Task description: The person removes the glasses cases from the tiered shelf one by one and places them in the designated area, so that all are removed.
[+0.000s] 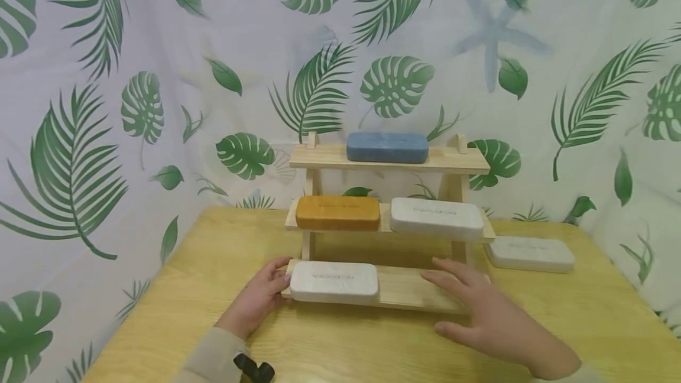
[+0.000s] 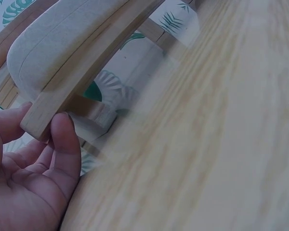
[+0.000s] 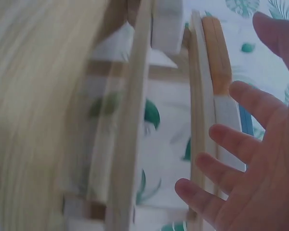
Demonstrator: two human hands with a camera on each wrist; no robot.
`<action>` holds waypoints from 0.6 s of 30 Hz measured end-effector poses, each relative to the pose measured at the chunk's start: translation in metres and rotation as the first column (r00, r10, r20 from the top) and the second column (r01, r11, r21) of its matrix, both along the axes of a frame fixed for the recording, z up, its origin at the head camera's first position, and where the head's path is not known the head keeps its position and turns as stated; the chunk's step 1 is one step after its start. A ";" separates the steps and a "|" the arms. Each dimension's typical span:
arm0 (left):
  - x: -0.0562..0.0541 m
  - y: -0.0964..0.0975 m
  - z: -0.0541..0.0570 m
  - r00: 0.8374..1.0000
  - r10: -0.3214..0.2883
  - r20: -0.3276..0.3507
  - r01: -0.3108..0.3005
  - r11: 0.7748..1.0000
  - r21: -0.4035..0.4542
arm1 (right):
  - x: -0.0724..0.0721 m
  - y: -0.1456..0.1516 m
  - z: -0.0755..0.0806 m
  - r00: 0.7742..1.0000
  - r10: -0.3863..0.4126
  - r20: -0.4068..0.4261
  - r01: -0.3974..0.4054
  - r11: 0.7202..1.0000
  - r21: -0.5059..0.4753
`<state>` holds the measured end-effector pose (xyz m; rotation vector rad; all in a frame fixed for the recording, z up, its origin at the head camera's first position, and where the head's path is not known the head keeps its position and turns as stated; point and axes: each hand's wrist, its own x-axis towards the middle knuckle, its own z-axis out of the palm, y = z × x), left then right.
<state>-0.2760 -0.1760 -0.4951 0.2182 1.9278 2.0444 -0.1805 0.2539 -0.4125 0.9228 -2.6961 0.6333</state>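
Note:
A three-tier wooden display rack (image 1: 425, 288) stands on the table. My left hand (image 1: 263, 289) grips the left end of its bottom board, thumb and fingers on either side of the wood in the left wrist view. Next to that hand, a white glasses case (image 1: 334, 282) lies on the bottom tier. With fingers spread, my right hand (image 1: 479, 312) hovers around the bottom tier's right half, holding nothing. The middle tier carries an orange glasses case (image 1: 337, 213) and another white glasses case (image 1: 436, 217). On the top tier sits a blue glasses case (image 1: 387, 148).
One more white glasses case (image 1: 530, 254) lies on the wooden table (image 1: 213, 253), right of the rack. Behind the rack hangs a white cloth (image 1: 239, 111) printed with green leaves. A small black object (image 1: 254, 368) is at the left sleeve.

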 end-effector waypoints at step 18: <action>0.005 -0.001 0.000 1.000 -0.011 -0.007 0.011 1.000 -0.002 | -0.016 -0.074 -0.008 0.996 0.076 0.038 -0.075 0.996 -0.039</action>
